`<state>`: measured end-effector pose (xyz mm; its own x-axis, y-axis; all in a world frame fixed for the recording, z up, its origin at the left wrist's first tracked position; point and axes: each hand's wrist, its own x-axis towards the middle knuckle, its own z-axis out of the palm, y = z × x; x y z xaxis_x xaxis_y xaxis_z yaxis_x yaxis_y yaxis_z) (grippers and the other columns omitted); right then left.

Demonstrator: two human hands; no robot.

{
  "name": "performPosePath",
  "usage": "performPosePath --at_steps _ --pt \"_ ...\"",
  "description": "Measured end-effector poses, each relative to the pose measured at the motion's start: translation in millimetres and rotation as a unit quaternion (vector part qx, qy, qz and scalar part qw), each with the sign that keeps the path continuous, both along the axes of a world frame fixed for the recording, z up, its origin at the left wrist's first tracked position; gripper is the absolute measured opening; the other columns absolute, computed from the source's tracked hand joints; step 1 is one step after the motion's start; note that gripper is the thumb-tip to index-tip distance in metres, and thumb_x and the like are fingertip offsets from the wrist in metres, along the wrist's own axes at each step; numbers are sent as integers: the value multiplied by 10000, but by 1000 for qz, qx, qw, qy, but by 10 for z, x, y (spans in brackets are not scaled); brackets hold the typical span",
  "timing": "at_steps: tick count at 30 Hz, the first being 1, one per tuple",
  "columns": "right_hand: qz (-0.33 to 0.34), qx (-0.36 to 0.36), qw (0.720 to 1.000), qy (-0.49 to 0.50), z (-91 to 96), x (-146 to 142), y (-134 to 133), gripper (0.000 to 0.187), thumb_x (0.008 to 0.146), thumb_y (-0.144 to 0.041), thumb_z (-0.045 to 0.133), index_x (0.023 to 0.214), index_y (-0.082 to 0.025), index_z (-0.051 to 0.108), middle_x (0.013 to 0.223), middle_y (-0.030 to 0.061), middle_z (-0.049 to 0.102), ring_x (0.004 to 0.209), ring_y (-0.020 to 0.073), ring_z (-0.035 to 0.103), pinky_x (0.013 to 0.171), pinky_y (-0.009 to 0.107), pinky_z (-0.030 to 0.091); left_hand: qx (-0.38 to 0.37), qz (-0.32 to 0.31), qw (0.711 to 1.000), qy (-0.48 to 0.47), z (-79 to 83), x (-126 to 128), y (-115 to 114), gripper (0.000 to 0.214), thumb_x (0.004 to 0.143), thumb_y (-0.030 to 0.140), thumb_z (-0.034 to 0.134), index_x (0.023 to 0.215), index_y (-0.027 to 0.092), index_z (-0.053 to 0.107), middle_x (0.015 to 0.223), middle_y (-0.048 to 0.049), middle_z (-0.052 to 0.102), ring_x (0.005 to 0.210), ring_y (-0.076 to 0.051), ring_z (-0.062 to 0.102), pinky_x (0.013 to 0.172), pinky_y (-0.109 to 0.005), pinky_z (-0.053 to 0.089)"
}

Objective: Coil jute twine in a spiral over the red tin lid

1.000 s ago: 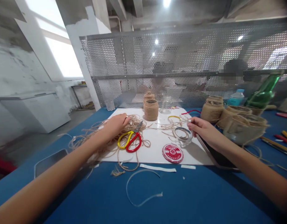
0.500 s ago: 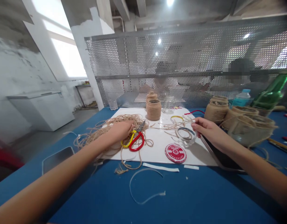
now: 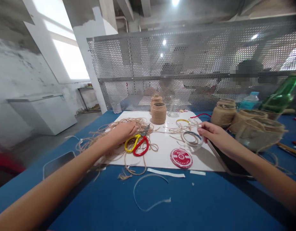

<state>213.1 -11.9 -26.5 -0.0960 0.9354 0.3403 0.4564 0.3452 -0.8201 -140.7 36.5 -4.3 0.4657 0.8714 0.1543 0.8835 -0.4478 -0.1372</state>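
My left hand (image 3: 122,131) lies curled on a loose pile of brown twine (image 3: 107,136) at the left of a white board (image 3: 162,157). Its fingers are closed into the strands, just left of scissors (image 3: 137,144) with one yellow and one red handle. My right hand (image 3: 214,134) is at the board's right edge, fingers pinched together beside a small clear glass jar (image 3: 192,140). What the pinch holds is too thin to make out. A red round lid (image 3: 181,158) lies in front of the jar.
A twine-wrapped jar (image 3: 159,113) and a bare glass jar (image 3: 174,107) stand at the board's back. More wrapped jars (image 3: 223,115) and a green bottle (image 3: 280,94) crowd the right. White strips (image 3: 166,173) lie on the blue table (image 3: 210,205); a phone (image 3: 58,162) sits left. People sit behind a perforated screen.
My left hand has slid a little right across the twine toward the scissors. My right hand has stayed by the glass jar. The view has shifted slightly.
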Motion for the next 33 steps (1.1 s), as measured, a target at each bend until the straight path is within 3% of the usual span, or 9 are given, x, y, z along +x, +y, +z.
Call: performPosePath --at_steps 4,11,16,22,33 --pt "-3 1 1000 -1 20 -17 -19 371 745 -578 577 716 -216 503 613 -15 494 498 113 439 496 261 374 -12 -11 1000 0 77 -182 -139 419 965 389 219 801 175 540 835 -74 632 765 -204 577 695 -293 417" --pt "7 -2 1000 -7 -19 -3 1 361 762 -566 566 738 -212 500 623 -21 489 508 110 439 512 259 376 -97 13 994 48 -80 -437 -436 234 874 232 385 817 180 606 798 -80 671 716 -201 616 630 -268 425" --pt "16 -7 1000 -17 -60 22 32 325 782 -532 563 751 -215 500 617 -33 462 518 108 441 529 257 378 -120 40 990 59 -151 -411 -523 242 881 243 381 951 159 597 795 -121 679 735 -247 647 611 -293 441" --pt "23 -10 1000 -16 -88 30 57 354 765 -567 562 778 -218 506 623 -32 459 512 111 436 499 257 387 -129 14 990 52 -223 -360 -495 309 914 294 366 1177 179 483 902 -112 677 817 -231 649 674 -280 459" --pt "31 -13 999 -16 -124 38 60 346 765 -551 570 783 -208 524 619 -33 466 505 105 436 492 250 386 -84 42 994 51 -326 -177 -399 207 885 272 367 1015 186 503 784 -103 667 687 -225 641 571 -270 420"
